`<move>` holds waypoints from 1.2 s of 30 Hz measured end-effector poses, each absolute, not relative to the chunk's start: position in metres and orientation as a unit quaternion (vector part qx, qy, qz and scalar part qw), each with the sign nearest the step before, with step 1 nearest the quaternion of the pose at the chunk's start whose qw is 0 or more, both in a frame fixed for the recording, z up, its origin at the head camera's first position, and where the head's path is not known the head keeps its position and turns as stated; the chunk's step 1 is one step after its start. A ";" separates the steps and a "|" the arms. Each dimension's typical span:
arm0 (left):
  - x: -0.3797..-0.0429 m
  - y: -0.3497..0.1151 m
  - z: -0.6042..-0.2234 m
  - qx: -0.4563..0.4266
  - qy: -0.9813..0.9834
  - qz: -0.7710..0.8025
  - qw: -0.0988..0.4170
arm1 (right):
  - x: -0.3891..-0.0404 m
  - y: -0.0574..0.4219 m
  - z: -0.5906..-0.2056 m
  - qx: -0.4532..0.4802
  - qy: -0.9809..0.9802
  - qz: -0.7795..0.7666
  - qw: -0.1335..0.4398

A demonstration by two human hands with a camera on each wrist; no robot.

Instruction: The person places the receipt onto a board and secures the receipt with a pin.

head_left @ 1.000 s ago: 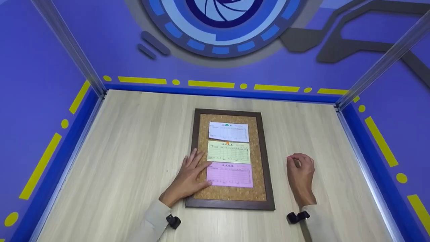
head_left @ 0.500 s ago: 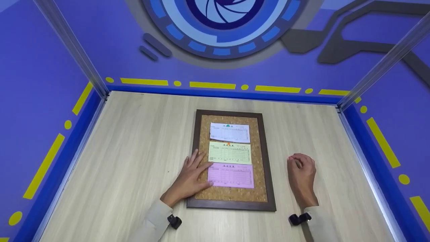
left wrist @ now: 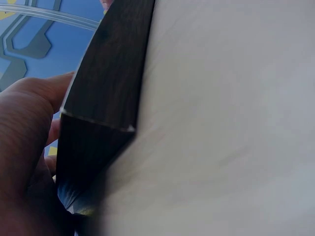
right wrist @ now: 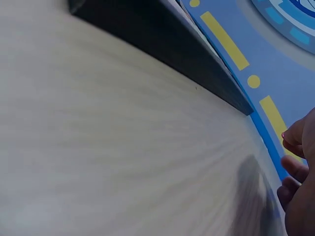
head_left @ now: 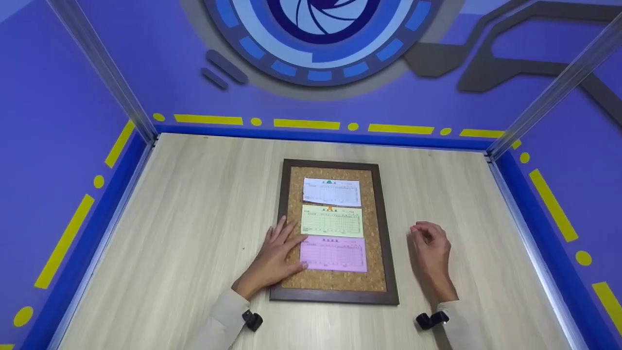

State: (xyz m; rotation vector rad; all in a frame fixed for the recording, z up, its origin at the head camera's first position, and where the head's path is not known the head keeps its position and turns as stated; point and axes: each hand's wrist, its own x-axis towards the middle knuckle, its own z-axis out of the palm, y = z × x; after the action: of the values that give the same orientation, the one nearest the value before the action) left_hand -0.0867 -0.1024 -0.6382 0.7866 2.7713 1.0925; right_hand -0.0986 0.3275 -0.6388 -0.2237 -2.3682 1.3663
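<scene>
A cork board [head_left: 335, 282] in a dark brown frame lies flat in the head view. Down its middle are a white slip [head_left: 332, 192], a pale green slip [head_left: 332, 221] and a pink slip [head_left: 334, 255]. A green pin [head_left: 329, 182] sits on the white slip, an orange pin [head_left: 330, 208] on the green one. My left hand [head_left: 271, 257] rests with spread fingers over the board's left edge, thumb and index touching the pink slip. Right of the board, my right hand [head_left: 434, 255] pinches a small pink pushpin [head_left: 413, 227], mostly hidden by the fingertips.
The board lies on a light wooden table [head_left: 204, 194]. Blue-purple panels with yellow marks stand behind the table and at both sides. Black wrist cameras sit on the left sleeve [head_left: 218, 321] and the right sleeve [head_left: 461, 325].
My right hand has shifted slightly left, towards the board, and the pink pushpin shows more at its fingertips. My left hand and the slips stay where they were.
</scene>
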 end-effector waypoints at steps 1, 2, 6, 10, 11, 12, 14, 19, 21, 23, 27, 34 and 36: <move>-0.087 -0.102 -0.638 0.255 0.899 0.355 0.030 | -0.099 0.326 -0.638 -0.077 -0.847 0.488 0.199; -0.087 -0.102 -0.638 0.255 0.899 0.355 0.030 | -0.099 0.325 -0.637 -0.075 -0.847 0.488 0.199; -0.087 -0.102 -0.636 0.257 0.899 0.354 0.029 | -0.098 0.320 -0.634 -0.068 -0.841 0.501 0.194; -0.087 -0.103 -0.637 0.253 0.899 0.356 0.034 | -0.097 0.314 -0.632 -0.060 -0.838 0.508 0.190; -0.087 -0.103 -0.637 0.252 0.899 0.356 0.035 | -0.096 0.313 -0.631 -0.057 -0.838 0.509 0.191; -0.087 -0.103 -0.637 0.251 0.900 0.356 0.036 | -0.096 0.311 -0.631 -0.055 -0.838 0.508 0.193; -0.087 -0.103 -0.638 0.250 0.900 0.356 0.037 | -0.095 0.309 -0.631 -0.050 -0.837 0.509 0.195; -0.087 -0.102 -0.637 0.253 0.900 0.354 0.035 | -0.095 0.305 -0.630 -0.041 -0.834 0.517 0.189; -0.087 -0.102 -0.637 0.253 0.899 0.355 0.034 | -0.095 0.303 -0.628 -0.033 -0.830 0.524 0.186; -0.088 -0.102 -0.637 0.254 0.899 0.355 0.033 | -0.094 0.301 -0.626 -0.023 -0.826 0.534 0.181; -0.088 -0.102 -0.638 0.256 0.898 0.356 0.034 | -0.093 0.298 -0.623 0.000 -0.812 0.557 0.174; -0.088 -0.102 -0.640 0.261 0.899 0.351 0.028 | -0.094 0.291 -0.624 0.011 -0.816 0.555 0.162; -0.088 -0.102 -0.640 0.261 0.898 0.353 0.026 | -0.095 0.289 -0.623 0.013 -0.814 0.557 0.163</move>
State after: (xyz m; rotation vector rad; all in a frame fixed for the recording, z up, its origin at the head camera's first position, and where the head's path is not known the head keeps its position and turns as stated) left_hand -0.0878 -0.1022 -0.6401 0.8078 2.7753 1.0897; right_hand -0.0953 0.2886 -0.6234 0.0365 -2.3223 1.5893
